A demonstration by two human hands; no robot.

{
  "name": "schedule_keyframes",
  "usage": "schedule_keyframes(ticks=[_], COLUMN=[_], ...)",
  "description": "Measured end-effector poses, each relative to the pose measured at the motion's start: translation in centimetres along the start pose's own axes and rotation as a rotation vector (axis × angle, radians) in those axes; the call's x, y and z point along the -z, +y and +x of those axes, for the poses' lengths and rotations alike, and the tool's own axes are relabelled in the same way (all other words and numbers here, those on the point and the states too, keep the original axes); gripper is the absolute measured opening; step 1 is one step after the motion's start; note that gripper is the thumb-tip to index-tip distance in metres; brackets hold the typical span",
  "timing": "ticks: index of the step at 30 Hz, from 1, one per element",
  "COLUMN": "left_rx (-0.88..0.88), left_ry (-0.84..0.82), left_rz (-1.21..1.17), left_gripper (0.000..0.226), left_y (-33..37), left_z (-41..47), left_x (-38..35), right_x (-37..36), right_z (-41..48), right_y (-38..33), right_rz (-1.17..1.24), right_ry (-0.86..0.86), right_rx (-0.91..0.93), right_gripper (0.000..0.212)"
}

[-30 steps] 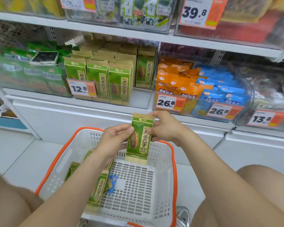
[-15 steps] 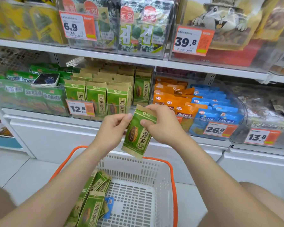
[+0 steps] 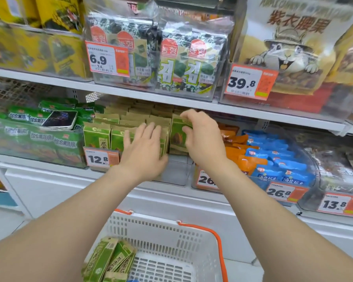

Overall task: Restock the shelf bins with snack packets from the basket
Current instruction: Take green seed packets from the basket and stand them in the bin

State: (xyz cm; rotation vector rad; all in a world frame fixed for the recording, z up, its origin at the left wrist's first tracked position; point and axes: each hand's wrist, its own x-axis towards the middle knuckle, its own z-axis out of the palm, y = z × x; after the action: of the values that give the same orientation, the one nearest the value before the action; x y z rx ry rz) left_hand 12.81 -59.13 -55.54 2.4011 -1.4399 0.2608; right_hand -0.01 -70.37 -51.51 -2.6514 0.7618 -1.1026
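A green sunflower-seed packet stands at the right end of the clear bin on the middle shelf. My right hand pinches its top and right edge. My left hand lies flat with straight fingers against the rows of matching green packets to its left. Below, the white basket with an orange rim holds several more green packets at its left side.
A phone lies on green packets in the bin to the left. Orange packets and blue packets fill the bin to the right. Seaweed packs stand on the shelf above. Price tags hang on the bin fronts.
Both hands rose from above the basket to the shelf bin. The packet went into the bin's right end, and my left hand let go and moved onto the neighbouring packets.
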Motion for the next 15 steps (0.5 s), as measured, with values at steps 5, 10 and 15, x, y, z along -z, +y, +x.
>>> schedule_keyframes(ticks=[5,10,15], left_rx=[-0.040,-0.088,-0.100], left_ry=[0.053,0.138,0.191], left_rz=[0.088,0.136,0.147], left_gripper=[0.088,0.080,0.065], left_y=[-0.4,-0.4,-0.5], left_z=[1.3,2.6,3.7], left_x=[-1.0,-2.2,-2.8], right_x=[-2.9,-5.5,-6.4], right_z=[2.3,4.1,6.1], right_y=[1.8,1.4,1.2], right_rz=[-0.359,-0.454,-0.497], right_ry=[-0.169,-0.329,-0.315], right_rx=[-0.058,-0.182,-0.247], right_gripper=[0.035,0.026,0.040])
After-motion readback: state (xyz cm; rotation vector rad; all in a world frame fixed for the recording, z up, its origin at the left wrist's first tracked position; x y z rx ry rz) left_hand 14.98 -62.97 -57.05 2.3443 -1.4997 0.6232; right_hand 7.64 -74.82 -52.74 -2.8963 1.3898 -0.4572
